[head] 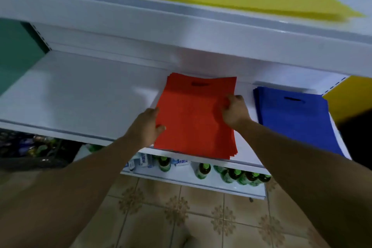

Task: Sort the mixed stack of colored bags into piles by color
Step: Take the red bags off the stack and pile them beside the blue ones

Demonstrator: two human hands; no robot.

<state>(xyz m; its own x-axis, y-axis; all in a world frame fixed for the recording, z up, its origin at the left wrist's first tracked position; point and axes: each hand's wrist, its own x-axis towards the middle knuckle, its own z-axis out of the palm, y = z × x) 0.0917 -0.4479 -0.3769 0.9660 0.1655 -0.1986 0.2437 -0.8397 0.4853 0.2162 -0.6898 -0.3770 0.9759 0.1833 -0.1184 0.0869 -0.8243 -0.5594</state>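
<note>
your left hand (146, 126) and right hand (234, 111) both grasp the red bag stack (193, 123) by its 9 and 3 o'clock edges on the white shelf (80, 90), with the blue stack (291, 121) lying at its 3 o'clock.
</note>
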